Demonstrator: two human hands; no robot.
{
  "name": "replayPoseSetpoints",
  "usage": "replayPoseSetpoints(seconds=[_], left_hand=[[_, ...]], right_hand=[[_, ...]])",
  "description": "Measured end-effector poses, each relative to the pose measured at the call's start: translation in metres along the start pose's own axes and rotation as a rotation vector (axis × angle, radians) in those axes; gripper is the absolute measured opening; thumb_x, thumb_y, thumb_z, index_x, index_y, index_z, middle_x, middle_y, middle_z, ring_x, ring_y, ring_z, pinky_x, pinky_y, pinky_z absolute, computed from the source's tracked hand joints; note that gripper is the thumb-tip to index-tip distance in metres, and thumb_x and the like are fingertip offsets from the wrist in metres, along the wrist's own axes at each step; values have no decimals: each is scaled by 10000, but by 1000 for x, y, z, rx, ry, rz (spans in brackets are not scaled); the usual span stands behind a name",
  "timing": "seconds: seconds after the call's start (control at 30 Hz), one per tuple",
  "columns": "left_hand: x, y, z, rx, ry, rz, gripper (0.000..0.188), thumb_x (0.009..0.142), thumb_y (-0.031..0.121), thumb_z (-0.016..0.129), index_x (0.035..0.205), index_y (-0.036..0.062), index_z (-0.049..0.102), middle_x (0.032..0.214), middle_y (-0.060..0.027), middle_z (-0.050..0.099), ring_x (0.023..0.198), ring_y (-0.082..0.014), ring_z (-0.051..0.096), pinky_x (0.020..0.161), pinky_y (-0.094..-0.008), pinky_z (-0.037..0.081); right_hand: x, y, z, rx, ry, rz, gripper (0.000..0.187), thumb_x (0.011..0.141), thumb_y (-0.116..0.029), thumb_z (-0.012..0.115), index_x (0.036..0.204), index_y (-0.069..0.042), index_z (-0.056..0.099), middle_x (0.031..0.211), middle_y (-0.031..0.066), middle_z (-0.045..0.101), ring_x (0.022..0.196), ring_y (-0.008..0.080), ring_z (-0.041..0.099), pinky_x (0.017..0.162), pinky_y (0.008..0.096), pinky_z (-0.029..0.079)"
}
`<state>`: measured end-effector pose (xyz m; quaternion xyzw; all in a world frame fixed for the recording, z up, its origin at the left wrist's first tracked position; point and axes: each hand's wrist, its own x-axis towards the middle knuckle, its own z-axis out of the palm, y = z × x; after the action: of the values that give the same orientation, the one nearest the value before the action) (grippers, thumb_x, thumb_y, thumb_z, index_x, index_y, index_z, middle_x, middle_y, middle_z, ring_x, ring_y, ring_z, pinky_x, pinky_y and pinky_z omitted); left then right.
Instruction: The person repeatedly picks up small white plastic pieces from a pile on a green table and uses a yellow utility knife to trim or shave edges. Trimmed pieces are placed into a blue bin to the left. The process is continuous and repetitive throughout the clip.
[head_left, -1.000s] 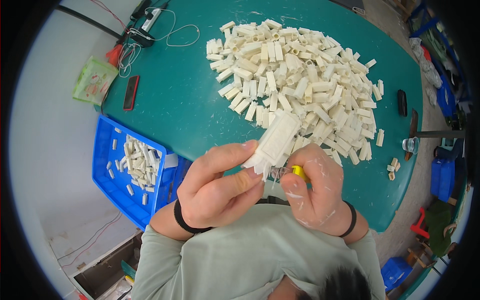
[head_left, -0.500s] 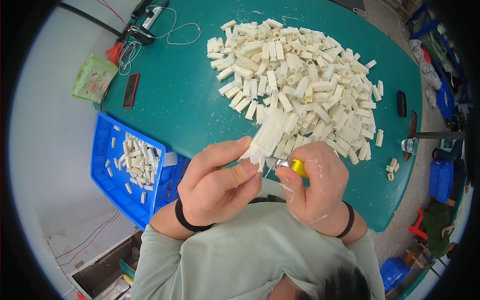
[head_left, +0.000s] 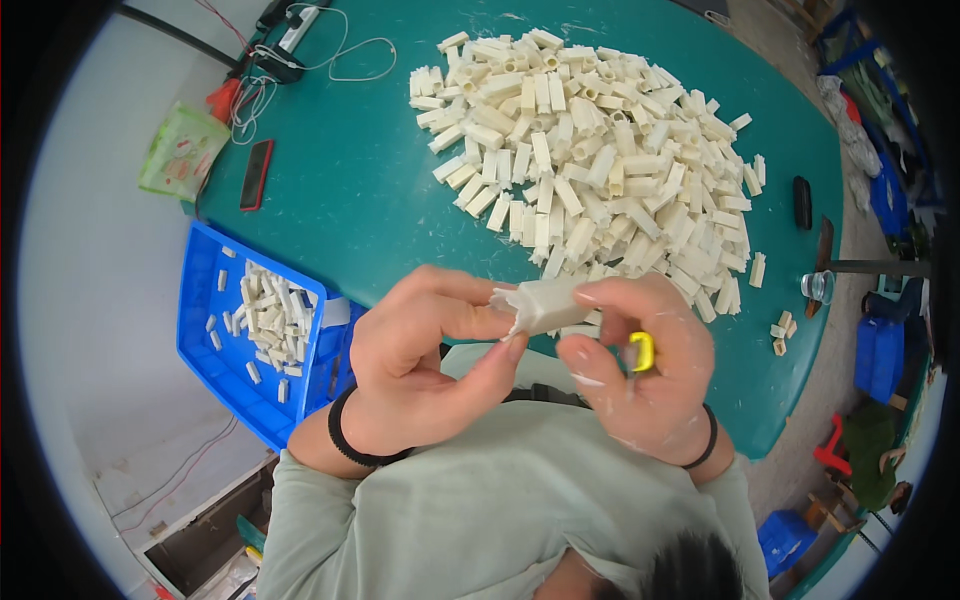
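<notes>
My left hand point(head_left: 430, 355) pinches the ragged end of a cream-coloured hollow rectangular plastic piece point(head_left: 550, 302) between thumb and fingers. The piece lies nearly level in front of my chest, its far end against the index finger of my right hand point(head_left: 645, 360). That hand is also closed round a yellow-handled knife point(head_left: 641, 352); its blade is hidden now. White shavings stick to the right thumb and palm. Just beyond my hands rises a large pile of similar cream pieces point(head_left: 600, 150), many with rough, frayed ends.
The green table point(head_left: 350, 200) carries a red-edged phone point(head_left: 257, 175), a power strip point(head_left: 298, 30) with white cables, a black case point(head_left: 802, 204) and a clear cup point(head_left: 817, 288). At left, a blue crate point(head_left: 215, 375) contains smaller pieces. A few pieces point(head_left: 783, 330) lie near the right edge.
The plastic piece has swung from upright-tilted to nearly level. My right hand has drawn the knife off its ragged end, and its index finger now touches the other end.
</notes>
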<state>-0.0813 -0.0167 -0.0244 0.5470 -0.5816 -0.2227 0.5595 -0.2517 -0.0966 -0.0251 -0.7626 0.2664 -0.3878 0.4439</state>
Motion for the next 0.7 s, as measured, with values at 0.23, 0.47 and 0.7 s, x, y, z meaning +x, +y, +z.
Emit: replayPoseSetpoints(seconds=[0.23,0.47,0.7], left_hand=[[6,0,3,201,-78,69,194,635,-50,693,801,29,631,811,-107,619,697,-171,613,596,-251,482],[-45,-102,-92,560,343,-507,63,778,35,612,837,20,598,785,-64,605,707,-124,583,643,-258,460],[-86,-155,-178,1301,412,-350,262,710,72,652,963,36,594,956,-132,597,927,-290,557,769,-378,455]], right_hand=[[4,11,11,11,-12,-114,293,643,77,649,907,-43,606,745,67,580,569,173,514,478,260,407],[1,20,0,93,-24,118,139,720,23,660,834,-26,596,721,55,582,555,131,517,522,221,413],[2,38,-9,149,113,272,86,820,-60,637,829,4,581,735,52,585,577,83,502,537,198,397]])
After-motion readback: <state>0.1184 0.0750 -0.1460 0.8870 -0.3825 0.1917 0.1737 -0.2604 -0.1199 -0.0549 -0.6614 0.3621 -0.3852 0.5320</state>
